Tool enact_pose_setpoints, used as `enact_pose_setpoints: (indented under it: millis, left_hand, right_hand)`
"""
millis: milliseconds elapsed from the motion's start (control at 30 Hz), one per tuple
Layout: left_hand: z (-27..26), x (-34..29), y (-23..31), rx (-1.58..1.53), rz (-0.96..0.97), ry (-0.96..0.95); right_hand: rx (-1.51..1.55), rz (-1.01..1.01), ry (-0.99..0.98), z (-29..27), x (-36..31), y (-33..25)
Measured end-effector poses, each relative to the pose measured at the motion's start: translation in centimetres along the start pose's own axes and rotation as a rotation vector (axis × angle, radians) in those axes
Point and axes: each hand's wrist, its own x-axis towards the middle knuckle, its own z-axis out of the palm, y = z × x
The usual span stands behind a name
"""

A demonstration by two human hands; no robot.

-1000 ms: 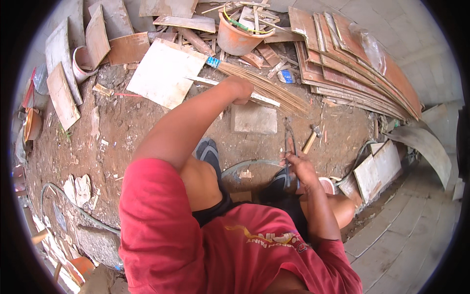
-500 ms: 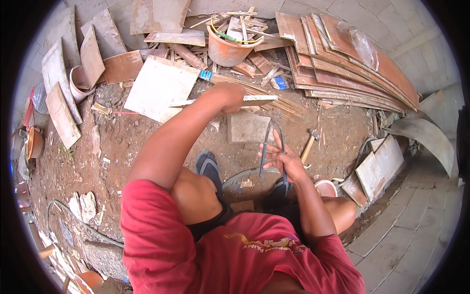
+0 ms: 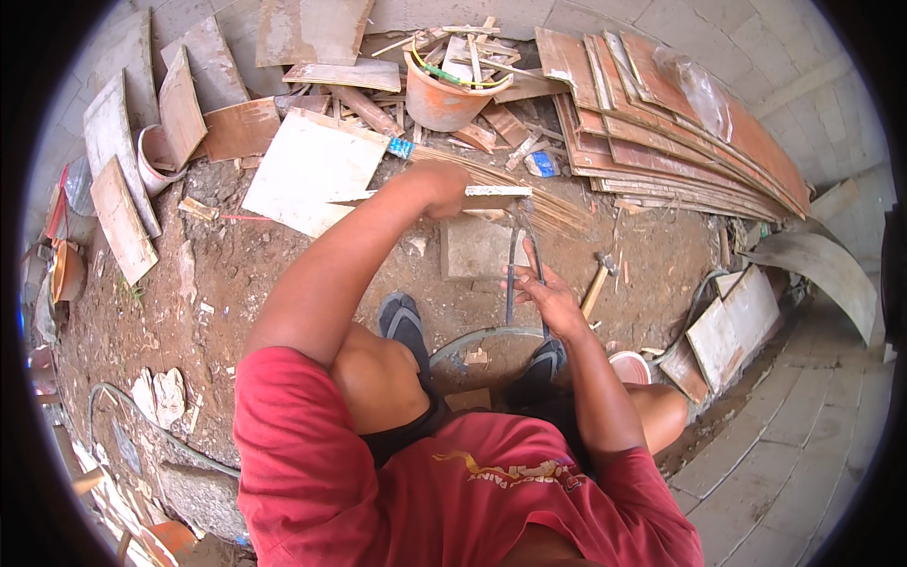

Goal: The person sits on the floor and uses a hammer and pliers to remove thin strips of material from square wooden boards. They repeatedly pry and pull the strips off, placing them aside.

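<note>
Two things in hand in the head view: left hand [image 3: 442, 189] grips a thin board [image 3: 499, 197] edge-on by a pale block [image 3: 470, 252], right hand [image 3: 554, 305] holds dark pincers [image 3: 511, 295], handles spread, tip near the board's right end, can't tell if touching. Hammer [image 3: 595, 290] lies on the dirt [image 3: 661, 274].

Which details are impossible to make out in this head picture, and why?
In the head view:
Left hand: fingertips hidden under the hand itself.
Pincers: tip too small and blurred to tell whether it touches the wooden board.
Orange bucket: bottom hidden by wood scraps.
</note>
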Motion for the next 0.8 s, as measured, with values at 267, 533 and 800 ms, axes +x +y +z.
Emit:
enact_pose_setpoints:
  millis: [267, 533, 800]
  left_hand:
    - [3.1, 1.1, -1.6, 0.004, 0.006, 0.001]
    - [6.4, 0.0, -0.7, -0.007, 0.118, 0.086]
    - [8.3, 0.9, 1.0, 0.091, 0.208, 0.043]
  right_hand:
    - [0.195, 0.266, 0.001, 0.0, -0.8, -1.5]
    - [-0.265, 0.389, -0.076, -3.7, -2.4, -3.0]
    - [-1.188, 0.299, -0.222, -6.9, -2.2, -8.6]
